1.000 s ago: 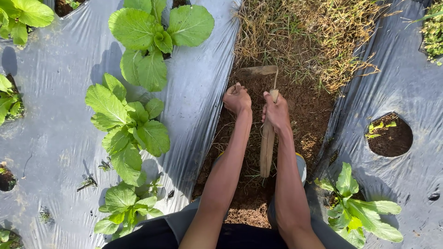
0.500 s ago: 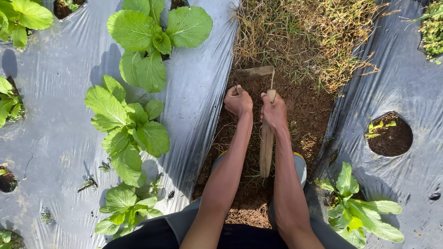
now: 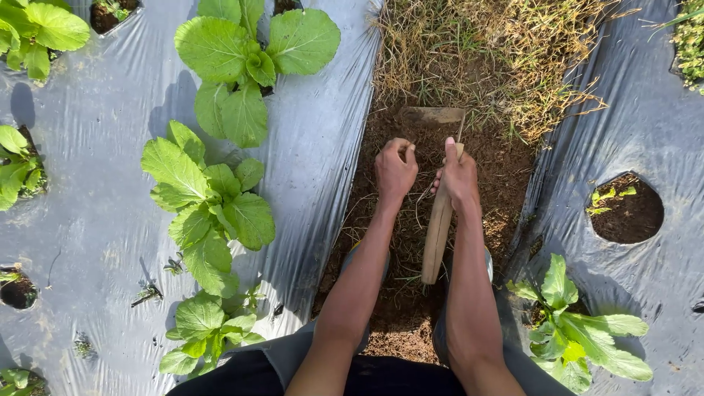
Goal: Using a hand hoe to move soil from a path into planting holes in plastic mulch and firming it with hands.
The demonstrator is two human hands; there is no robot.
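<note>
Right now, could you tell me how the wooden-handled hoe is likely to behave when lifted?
The wooden handle looks straight and thick, so probably stiff. The blade sits in soil, so it is likely head-heavy. The right hand grips near the blade, so it should tip little.

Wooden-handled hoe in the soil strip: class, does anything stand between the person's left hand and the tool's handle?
Nothing visible does. The left hand, closed in a fist, sits beside the right hand, which grips the wooden handle; only bare soil and a few dry stalks show in the gap.
</note>
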